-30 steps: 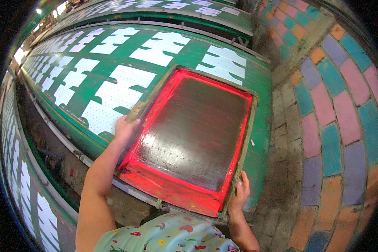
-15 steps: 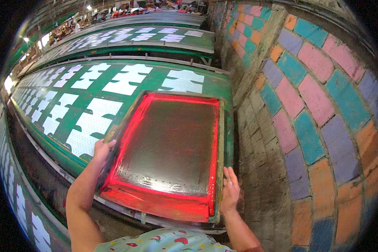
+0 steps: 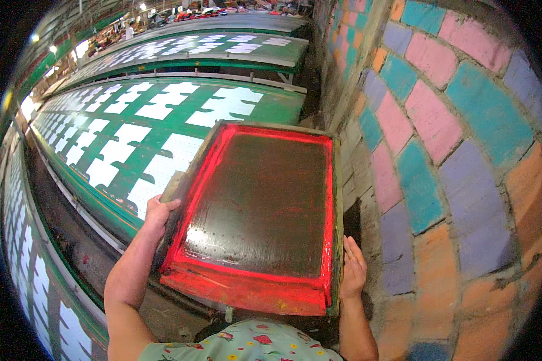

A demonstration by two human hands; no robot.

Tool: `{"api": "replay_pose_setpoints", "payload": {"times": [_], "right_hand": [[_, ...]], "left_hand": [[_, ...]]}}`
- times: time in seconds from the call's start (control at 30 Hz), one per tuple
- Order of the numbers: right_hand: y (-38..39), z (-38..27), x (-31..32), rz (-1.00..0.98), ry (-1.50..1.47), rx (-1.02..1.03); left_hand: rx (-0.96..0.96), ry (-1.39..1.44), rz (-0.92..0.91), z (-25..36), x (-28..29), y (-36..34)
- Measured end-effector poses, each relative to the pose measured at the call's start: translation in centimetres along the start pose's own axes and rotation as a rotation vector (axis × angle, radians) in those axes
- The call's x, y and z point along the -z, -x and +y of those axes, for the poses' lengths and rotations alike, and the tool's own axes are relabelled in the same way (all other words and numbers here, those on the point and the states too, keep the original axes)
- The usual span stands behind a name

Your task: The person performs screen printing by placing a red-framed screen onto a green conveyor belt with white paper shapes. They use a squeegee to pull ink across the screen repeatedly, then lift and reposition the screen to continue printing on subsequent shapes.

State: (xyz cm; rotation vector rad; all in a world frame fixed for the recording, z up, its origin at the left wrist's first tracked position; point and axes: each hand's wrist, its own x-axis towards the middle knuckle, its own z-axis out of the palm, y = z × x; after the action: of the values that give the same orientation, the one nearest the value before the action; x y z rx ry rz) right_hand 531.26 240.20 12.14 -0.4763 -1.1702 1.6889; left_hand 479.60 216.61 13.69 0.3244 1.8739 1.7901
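A screen frame (image 3: 255, 204) with a dark glossy mesh and a wet red border fills the lower middle, its front just above my flowered shirt. My left hand (image 3: 160, 212) grips its left side, thumb on the edge. My right hand (image 3: 353, 268) holds the right side, fingers lying fairly straight along the edge. Beneath and left of the frame runs a long green table (image 3: 111, 195) bearing rows of white cut pieces (image 3: 120, 155) with small dots, some hidden by the frame.
A painted block wall (image 3: 433, 120) of pink, teal, purple and orange stands close on my right. Another green table (image 3: 24, 253) with white pieces runs along my left across a dark gap. More long tables (image 3: 277, 57) lie beyond. A distant person (image 3: 129, 31) stands at the back.
Over the last second the view has tilted up, showing more of the room. Since half a second ago the frame has shifted rightward, off the table's near end, with both my hands on it.
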Motion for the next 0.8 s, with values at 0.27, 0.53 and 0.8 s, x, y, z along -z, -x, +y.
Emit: {"api": "replay_pose_setpoints", "payload": {"times": [0.27, 0.53, 0.8], "right_hand": [[-5.1, -3.8, 3.8, -0.141, 0.039, -0.070], [-15.6, -0.1, 1.6, -0.363, -0.065, -0.199], [-33.9, 7.4, -2.0, -0.571, 0.026, -0.167]], "left_hand": [[0.034, 0.055, 0.142, 1.5, -3.7, 6.2], [-0.029, 0.079, 0.382, 1.9, -3.1, 7.2], [-0.011, 0.177, 0.541, 0.4, -5.3, -1.4]]}}
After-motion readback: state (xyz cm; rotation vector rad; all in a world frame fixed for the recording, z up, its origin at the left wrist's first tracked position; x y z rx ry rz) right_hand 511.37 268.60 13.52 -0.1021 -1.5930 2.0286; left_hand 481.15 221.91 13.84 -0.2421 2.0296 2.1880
